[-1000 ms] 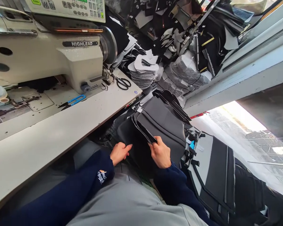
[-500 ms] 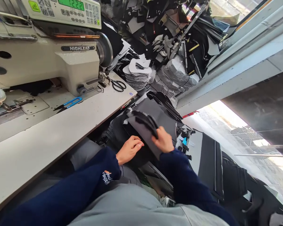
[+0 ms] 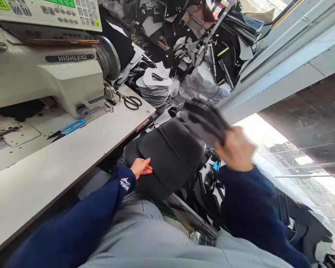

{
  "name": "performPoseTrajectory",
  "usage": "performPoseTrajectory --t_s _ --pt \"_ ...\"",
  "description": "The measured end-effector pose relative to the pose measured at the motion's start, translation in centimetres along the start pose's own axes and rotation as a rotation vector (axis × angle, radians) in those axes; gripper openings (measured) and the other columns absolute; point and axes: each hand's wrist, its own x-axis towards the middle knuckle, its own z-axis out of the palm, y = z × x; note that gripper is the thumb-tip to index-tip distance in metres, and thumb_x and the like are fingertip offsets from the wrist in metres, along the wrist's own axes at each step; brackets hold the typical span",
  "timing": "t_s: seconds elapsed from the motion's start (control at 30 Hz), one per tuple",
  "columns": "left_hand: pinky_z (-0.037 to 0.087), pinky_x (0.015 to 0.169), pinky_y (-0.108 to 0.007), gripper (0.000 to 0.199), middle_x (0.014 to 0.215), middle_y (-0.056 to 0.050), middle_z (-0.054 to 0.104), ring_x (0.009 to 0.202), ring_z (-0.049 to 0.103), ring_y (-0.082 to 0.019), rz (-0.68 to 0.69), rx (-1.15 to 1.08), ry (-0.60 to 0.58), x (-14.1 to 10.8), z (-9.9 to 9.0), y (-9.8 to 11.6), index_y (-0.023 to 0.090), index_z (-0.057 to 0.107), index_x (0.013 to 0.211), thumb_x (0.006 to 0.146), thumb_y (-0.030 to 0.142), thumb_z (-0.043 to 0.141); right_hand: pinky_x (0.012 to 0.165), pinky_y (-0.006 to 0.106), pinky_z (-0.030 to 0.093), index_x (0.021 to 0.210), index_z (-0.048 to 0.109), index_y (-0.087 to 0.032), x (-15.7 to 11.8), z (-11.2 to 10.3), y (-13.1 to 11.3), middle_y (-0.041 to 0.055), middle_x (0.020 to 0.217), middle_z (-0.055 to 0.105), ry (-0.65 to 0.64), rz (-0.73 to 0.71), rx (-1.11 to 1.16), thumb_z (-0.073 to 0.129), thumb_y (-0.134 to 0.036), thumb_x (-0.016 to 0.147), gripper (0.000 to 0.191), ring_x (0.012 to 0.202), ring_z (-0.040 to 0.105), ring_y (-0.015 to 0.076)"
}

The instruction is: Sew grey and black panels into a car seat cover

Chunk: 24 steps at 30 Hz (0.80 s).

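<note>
My right hand [image 3: 236, 149] is closed round a dark fabric piece [image 3: 203, 121], lifted up and blurred by motion. Below and to the left of it lie flat black panels [image 3: 171, 154], stacked over the things beside the table. My left hand [image 3: 142, 167] is at the left edge of these panels, its fingers pointing right; the fingers look pressed together at the panel edge, and part of them may be hidden.
A sewing machine [image 3: 69, 74] stands on the white table [image 3: 72, 156] at the left, with blue snips [image 3: 69, 128] and black scissors [image 3: 131, 102]. Behind are a stack of white cut pieces [image 3: 153, 87] and plastic-wrapped bundles [image 3: 202, 83]. A white frame [image 3: 284, 63] runs along the right.
My right hand has moved right and up with the dark piece, uncovering the black panels. My left hand has shifted left to the panel edge. The view has turned a little.
</note>
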Motion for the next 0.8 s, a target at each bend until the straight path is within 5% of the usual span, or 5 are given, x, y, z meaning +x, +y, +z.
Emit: performPoseTrajectory --t_s 0.13,0.27,0.5,0.63,0.8 --pt "0.027 0.040 -0.019 0.029 0.047 0.002 0.051 0.038 0.042 -0.006 0.103 0.073 0.085 0.6 1.5 0.3 0.015 0.048 0.059 0.079 0.029 0.064 0.060 0.029 0.045 0.105 0.061 -0.019 -5.3 6.5 -8.6 0.0121 0.129 0.055 -0.403 -0.099 0.265 0.045 -0.029 0.092 0.023 0.103 0.060 0.0248" --pt "0.021 0.044 -0.021 0.024 0.045 0.005 0.043 0.042 0.033 -0.005 0.272 0.103 0.053 -0.4 3.2 1.6 0.016 0.048 0.053 0.072 0.027 0.058 0.071 0.033 0.052 0.118 0.056 -0.025 -8.1 8.5 -12.6 0.0105 0.129 0.055 -0.460 -0.095 0.451 0.036 -0.029 0.096 0.030 0.113 0.056 0.0256" --pt "0.016 0.047 -0.023 0.024 0.047 0.006 0.034 0.046 0.023 -0.004 0.340 0.090 -0.010 -1.5 4.1 2.3 0.018 0.037 0.051 0.065 0.031 0.051 0.087 0.039 0.054 0.121 0.054 -0.021 -8.3 7.4 -13.1 0.0175 0.143 0.043 -0.490 -0.266 0.475 0.051 -0.062 0.089 0.052 0.121 0.052 0.0333" --pt "0.015 0.045 -0.022 0.021 0.050 0.006 0.037 0.044 0.026 -0.005 0.321 0.088 -0.062 -1.6 4.1 2.3 0.016 0.050 0.059 0.066 0.036 0.053 0.069 0.032 0.052 0.110 0.057 -0.026 -7.3 7.6 -14.0 0.0105 0.133 0.053 -0.529 -0.199 0.389 0.049 -0.040 0.093 0.024 0.106 0.061 0.0274" --pt "0.027 0.044 -0.021 0.034 0.062 0.002 0.052 0.046 0.040 -0.007 0.339 0.297 -0.242 -4.5 1.4 3.2 0.015 0.068 0.081 0.066 0.043 0.057 0.068 0.030 0.044 0.104 0.062 -0.019 -1.8 6.5 -7.6 0.0100 0.112 0.061 -0.513 -0.101 0.315 0.052 -0.032 0.091 0.021 0.090 0.063 0.0240"
